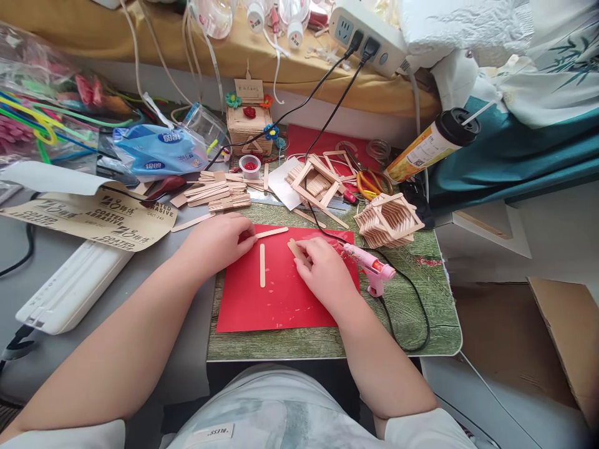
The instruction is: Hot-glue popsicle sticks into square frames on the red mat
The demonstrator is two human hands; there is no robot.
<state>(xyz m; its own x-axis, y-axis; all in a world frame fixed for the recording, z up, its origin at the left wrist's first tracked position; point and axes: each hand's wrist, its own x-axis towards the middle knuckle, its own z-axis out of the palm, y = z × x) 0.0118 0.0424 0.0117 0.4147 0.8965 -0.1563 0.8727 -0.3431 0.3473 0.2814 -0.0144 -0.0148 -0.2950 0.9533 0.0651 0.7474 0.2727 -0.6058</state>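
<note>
A red sheet (pixel 281 305) lies on the green wood-patterned table in front of me. My left hand (pixel 229 240) is at its upper left, thumb and fingers closed on the end of a craft stick (pixel 272 232) that points right. My right hand (pixel 322 268) pinches another craft stick (pixel 296 251) at the sheet's upper right; the fingers cover part of it. Between the hands a single loose craft stick (pixel 262 265) lies upright in view on the red sheet. Just right of my right hand rests a pink glue gun (pixel 372 267), its cord curling over the table.
Behind the sheet lie a pile of craft sticks (pixel 224 192), stick frames (pixel 318 181), a stacked stick structure (pixel 388 221), scissors (pixel 374 185) and a small cup of red bits (pixel 249 166). A drink cup (pixel 433 146) leans at right. Black cords hang from a power strip (pixel 369 34).
</note>
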